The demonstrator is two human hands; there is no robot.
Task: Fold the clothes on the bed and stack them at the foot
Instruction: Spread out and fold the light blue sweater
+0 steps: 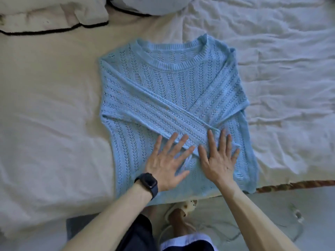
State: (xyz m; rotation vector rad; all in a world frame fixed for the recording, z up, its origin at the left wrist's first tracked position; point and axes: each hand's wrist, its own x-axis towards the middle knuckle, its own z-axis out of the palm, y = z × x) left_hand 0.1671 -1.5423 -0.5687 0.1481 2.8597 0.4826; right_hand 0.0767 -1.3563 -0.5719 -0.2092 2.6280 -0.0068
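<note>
You are working on the sweater (163,84), which is lying flat on the bed (45,105), front side up. Its collar is to the far side and its hem is at the near edge, just in front of you. Both sleeves are folded in across the body and are crossing each other low on the front. Your left hand (165,165) and your right hand (220,160) are resting flat on that crossing, side by side, with fingers straight and spread. They are pressing the knit down and are holding nothing. So, as I judge it, you are in the smoothing step, between folding the sleeves in and folding the body.

The next move is probably asking you to take the hem with both hands and bring it up toward the collar, so that the sweater is becoming a compact packet. The knit is open and loose, so it is likely stretching or sliding if you are pulling from one corner only. Lifting both corners together is looking safer. No stack is showing in this view, so I cannot tell where the foot of the bed is.
</note>
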